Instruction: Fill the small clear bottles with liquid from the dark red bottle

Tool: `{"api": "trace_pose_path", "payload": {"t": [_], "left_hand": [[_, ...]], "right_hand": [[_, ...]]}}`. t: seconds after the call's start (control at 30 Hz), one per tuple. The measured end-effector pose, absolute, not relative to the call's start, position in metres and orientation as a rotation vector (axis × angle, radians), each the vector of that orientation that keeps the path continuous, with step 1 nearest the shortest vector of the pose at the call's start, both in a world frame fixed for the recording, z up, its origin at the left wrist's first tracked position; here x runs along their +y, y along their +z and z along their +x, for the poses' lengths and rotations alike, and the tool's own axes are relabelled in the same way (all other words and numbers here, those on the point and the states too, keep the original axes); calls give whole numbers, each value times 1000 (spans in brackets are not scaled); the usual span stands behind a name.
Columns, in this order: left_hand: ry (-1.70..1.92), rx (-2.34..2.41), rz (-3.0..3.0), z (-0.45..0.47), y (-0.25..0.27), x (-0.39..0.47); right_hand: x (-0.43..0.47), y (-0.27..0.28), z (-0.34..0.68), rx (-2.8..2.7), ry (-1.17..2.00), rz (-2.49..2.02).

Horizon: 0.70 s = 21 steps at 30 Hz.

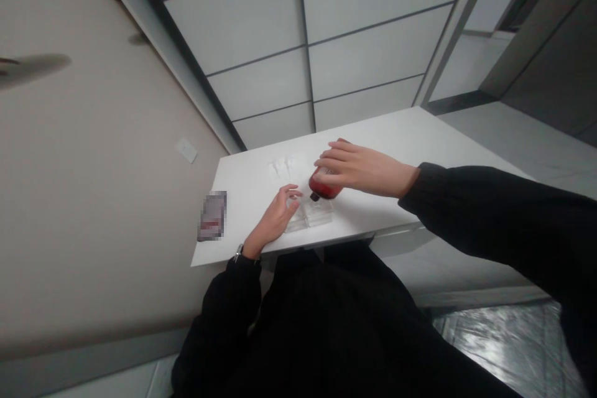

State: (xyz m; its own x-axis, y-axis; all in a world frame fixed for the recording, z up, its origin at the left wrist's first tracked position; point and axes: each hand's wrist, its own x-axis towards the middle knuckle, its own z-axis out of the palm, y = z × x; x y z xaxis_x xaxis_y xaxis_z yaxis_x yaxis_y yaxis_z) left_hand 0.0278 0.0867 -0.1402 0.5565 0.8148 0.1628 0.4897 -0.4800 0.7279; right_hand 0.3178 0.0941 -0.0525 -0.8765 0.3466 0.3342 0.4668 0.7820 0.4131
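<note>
Right hand fingers grasp tilted red bottle; left hand fingers released, curled.

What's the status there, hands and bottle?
Right hand grips red bottle, tipped over clear containers. Left hand steadies those containers. Small white funnels lie behind, apart.

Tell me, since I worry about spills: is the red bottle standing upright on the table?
No. The right hand holds the red bottle tipped, neck down, over the clear containers beside the left hand.
</note>
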Motion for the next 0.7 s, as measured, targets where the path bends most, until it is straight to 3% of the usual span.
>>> {"api": "trace_pose_path", "payload": {"t": [0.17,0.37,0.57,0.7], "left_hand": [[646,1071,2188,26,-135,83],[671,1229,2269,31,-130,68],[662,1328,2294,37,-148,71],[637,1340,2268,33,-151,81]], "right_hand": [[89,-96,338,-2550,-198,-922],[52,-153,348,-1910,384,-1177],[32,-215,332,-1365,724,-1238],[45,-218,321,-1332,889,-1233]]}}
